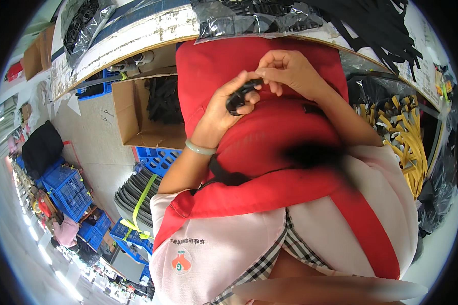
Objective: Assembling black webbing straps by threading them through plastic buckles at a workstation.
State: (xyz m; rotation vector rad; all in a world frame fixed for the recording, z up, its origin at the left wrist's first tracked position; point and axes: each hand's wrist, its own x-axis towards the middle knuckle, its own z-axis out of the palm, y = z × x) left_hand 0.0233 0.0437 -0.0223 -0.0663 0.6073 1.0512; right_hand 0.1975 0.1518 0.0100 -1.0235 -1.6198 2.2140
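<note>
My left hand (pixel 234 96) is closed around several small glossy black pieces (pixel 241 96). They look like plastic, but their exact kind is hard to make out. Close beside it, my right hand (pixel 290 71) has its thumb and forefinger pinched together near the left fingertips. Whatever lies in that pinch, if anything, is too small to see. Both hands are above the red apron (pixel 229 61) over my lap, just short of the worktable's edge.
On the worktable (pixel 152 30) sit a clear bag (pixel 259 23) of black parts and a pile of black straps (pixel 376 30). An open cardboard box (pixel 127 112) stands below left, near blue crates (pixel 68 188). Yellow straps (pixel 407 147) hang at the right.
</note>
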